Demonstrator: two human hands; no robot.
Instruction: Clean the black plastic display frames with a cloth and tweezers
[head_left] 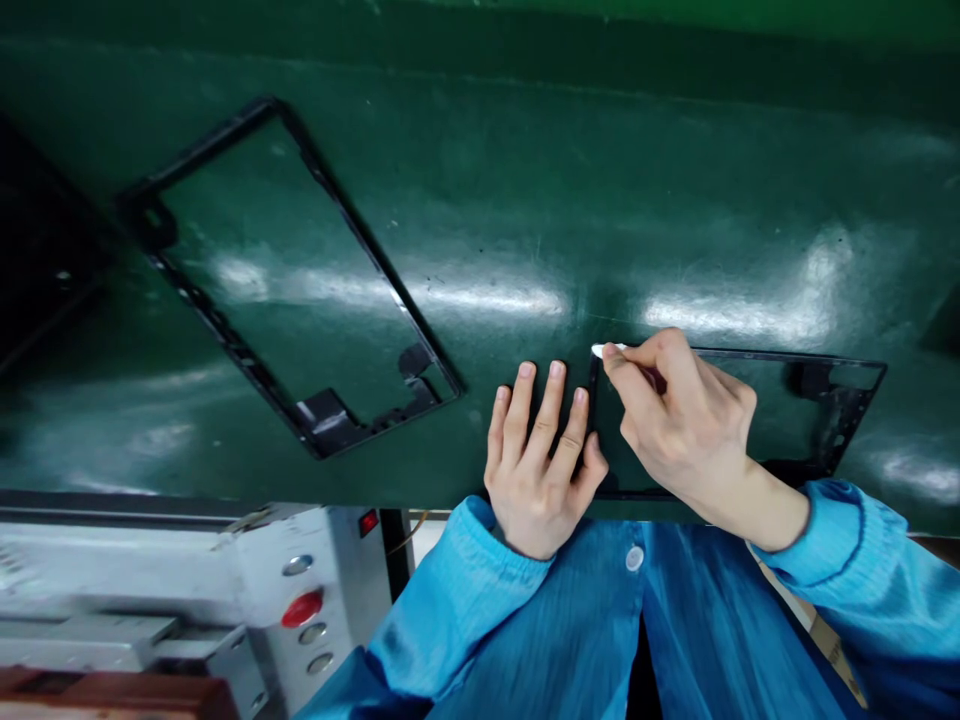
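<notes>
A thin black rectangular frame (840,400) lies on the green conveyor belt (525,200) right in front of me. My left hand (536,455) lies flat on the belt with fingers stretched out, pressing against the frame's left end. My right hand (679,420) is closed in a pinch on a small white-tipped tool or strip (600,351), held at the frame's upper left corner. What exactly the fingers hold is too small to name. Both arms wear blue sleeves.
A second black frame (225,330) lies at an angle on the belt to the left. A grey control box (247,590) with a red button (301,607) and several small buttons sits below the belt edge at lower left.
</notes>
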